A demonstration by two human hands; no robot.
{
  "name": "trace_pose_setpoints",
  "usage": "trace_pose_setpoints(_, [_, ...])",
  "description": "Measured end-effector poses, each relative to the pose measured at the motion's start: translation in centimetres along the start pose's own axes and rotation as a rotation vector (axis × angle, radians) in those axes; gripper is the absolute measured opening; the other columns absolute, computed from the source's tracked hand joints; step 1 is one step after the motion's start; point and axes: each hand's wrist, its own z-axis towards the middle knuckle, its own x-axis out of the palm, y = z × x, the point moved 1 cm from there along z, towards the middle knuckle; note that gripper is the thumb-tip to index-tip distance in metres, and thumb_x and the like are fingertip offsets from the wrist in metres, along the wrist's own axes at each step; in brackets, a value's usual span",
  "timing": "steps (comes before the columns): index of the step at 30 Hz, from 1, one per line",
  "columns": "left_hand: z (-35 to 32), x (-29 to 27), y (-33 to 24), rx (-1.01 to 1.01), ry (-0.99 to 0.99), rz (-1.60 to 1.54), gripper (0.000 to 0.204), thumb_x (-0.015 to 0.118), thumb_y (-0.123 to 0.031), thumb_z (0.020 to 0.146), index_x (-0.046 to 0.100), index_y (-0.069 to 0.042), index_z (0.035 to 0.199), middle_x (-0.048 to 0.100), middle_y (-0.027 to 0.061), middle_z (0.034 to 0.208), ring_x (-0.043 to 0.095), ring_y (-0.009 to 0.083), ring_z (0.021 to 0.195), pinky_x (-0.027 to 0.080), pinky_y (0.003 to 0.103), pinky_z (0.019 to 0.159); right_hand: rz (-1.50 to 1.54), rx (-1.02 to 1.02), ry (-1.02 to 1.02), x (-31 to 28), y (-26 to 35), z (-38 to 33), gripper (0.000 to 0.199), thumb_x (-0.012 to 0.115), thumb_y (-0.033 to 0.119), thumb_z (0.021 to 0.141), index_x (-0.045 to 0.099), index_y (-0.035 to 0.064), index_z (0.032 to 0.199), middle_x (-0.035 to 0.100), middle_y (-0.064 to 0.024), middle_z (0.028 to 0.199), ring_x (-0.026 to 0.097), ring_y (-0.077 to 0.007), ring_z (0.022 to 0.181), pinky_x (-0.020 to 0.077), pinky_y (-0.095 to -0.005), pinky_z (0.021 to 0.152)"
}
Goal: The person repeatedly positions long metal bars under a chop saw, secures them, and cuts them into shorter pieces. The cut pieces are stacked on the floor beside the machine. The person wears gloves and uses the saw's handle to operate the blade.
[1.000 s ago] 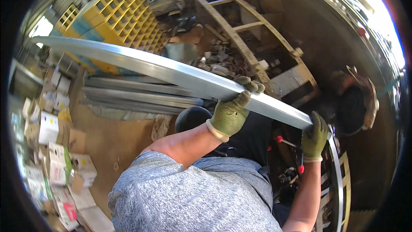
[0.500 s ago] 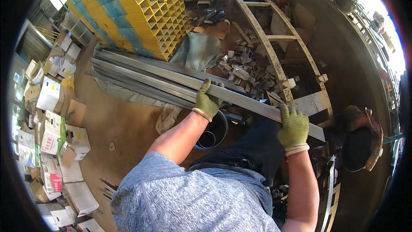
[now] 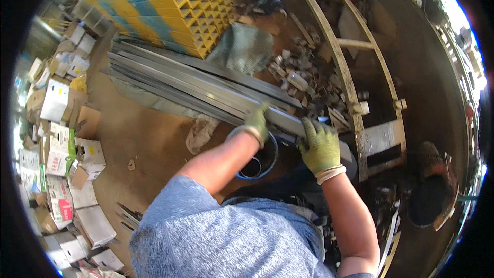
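Observation:
A long grey square metal tube (image 3: 226,83) slants from the upper left down to my hands, lying along a stack of similar tubes (image 3: 159,83). My left hand (image 3: 256,125), in a yellow-green glove and smeared by motion, is at the tube's near side with its fingertips over the edge. My right hand (image 3: 320,148), gloved alike, has the tube's right end between its fingers above and its thumb below. Under the tube, next to my left hand, is a round blue-rimmed container (image 3: 274,155), partly covered by my forearm.
A tall stack of yellow tubes (image 3: 154,7) with blue bands stands behind. Cut metal pieces (image 3: 296,78) litter the floor near a pale ladder-like frame (image 3: 339,56). Cardboard boxes (image 3: 95,226) pile up at the left. A large dark curved wall (image 3: 427,67) rises at the right.
The tube has slid left and away, down along the stack. My right hand has moved left to its end. My left hand has shifted slightly right and nearer to me.

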Motion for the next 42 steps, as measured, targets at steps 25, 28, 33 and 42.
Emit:
trace_pose_setpoints(25, [-2.7,10.7,10.4,0.576,0.863,0.775,0.039,0.063,-0.015,0.125,0.069,-0.001,0.161,0.078,0.016,0.153,0.079,0.0259,0.127,0.064,0.043,0.115,0.602,1.135,-1.272,-7.5,-5.8,-43.2,0.041,0.075,0.009,0.118,0.072,0.0001,0.158,0.081,-0.0115,0.146,0.078,-0.0184,0.128,0.0644,-0.0366,0.111])
trace_pose_setpoints(28, [-8.8,15.4,12.9,0.7,1.205,0.775,0.037,0.061,-0.01,0.125,0.07,-0.001,0.16,0.079,0.0146,0.152,0.079,0.0239,0.126,0.064,0.042,0.115,0.953,1.26,-1.74,-7.8,-9.2,-50.8,0.055,0.079,0.028,0.118,0.064,0.0058,0.166,0.073,-0.0141,0.162,0.077,-0.0275,0.136,0.0635,-0.0358,0.111])
trace_pose_setpoints(33, [-16.2,19.4,17.8,0.614,1.452,0.813,0.036,0.064,-0.006,0.123,0.072,-0.001,0.158,0.08,0.0125,0.151,0.079,0.0218,0.126,0.064,0.04,0.115,1.222,1.44,-2.207,-5.3,-17.7,-61.9,0.071,0.085,0.04,0.112,0.06,0.0063,0.169,0.066,-0.0163,0.17,0.071,-0.0326,0.145,0.0661,-0.042,0.11])
trace_pose_setpoints(42, [-24.4,17.9,23.2,0.54,1.604,0.908,0.033,0.066,-0.004,0.121,0.074,0.002,0.153,0.081,0.0152,0.147,0.079,0.0232,0.123,0.063,0.04,0.113,1.111,1.701,-2.291,-1.9,-29.9,-73.0,0.043,0.094,0.04,0.101,0.079,0.0134,0.13,0.075,-0.0057,0.118,0.069,-0.0241,0.096,0.061,-0.0414,0.081])
